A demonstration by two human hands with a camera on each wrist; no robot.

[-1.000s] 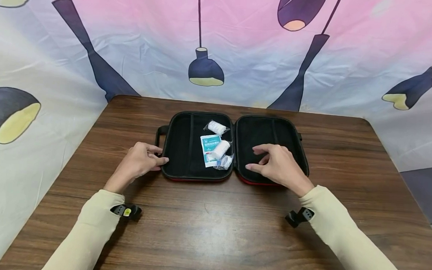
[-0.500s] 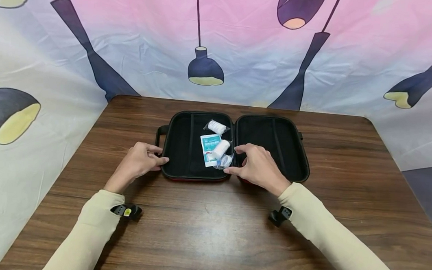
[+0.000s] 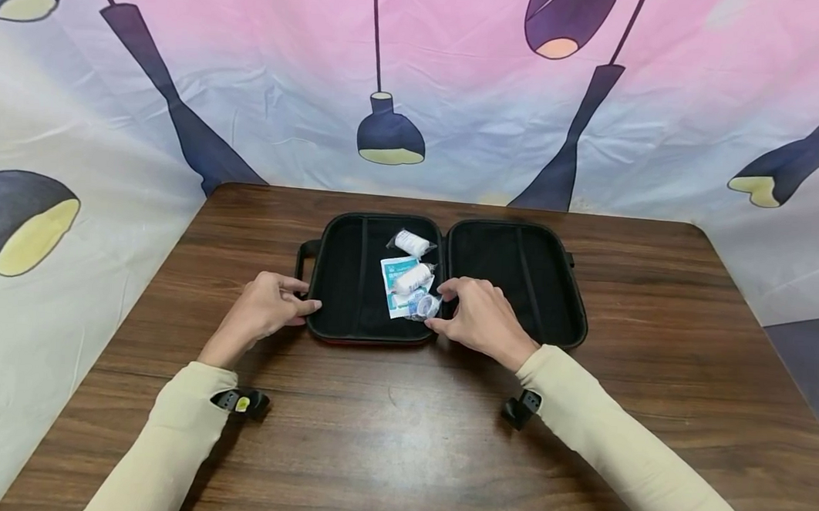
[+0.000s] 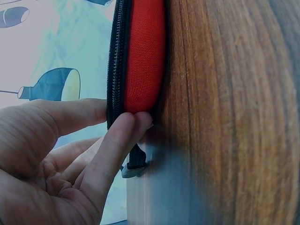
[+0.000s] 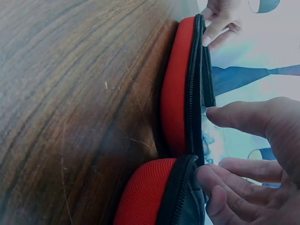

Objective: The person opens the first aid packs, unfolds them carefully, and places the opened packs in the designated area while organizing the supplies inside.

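A black-lined case (image 3: 338, 283) with a red shell lies unfolded on the table. My left hand (image 3: 268, 306) grips its front left corner, thumb above and fingers beneath the red side (image 4: 146, 56). My right hand (image 3: 483, 317) reaches over the hinge, thumb and index finger spread around a small clear-wrapped ring-shaped roll (image 3: 426, 306) and touching its edges. In the right wrist view, the clear wrap (image 5: 213, 143) shows between thumb and fingers. Against the roll lies a white bandage roll (image 3: 414, 278), on top of a teal and white packet (image 3: 391, 270).
A second wrapped white bandage roll (image 3: 412, 243) lies farther back in the left half. The right half (image 3: 500, 252) of the case lies flat, with a strap across it. A carry handle (image 3: 305, 254) sticks out on the left. Behind the wooden table (image 3: 387, 424) hangs a printed cloth (image 3: 284, 125).
My right hand has moved left from over the case's right half to the ring-shaped roll. That roll and the bandage roll beside it have shifted slightly. The left hand has kept its place.
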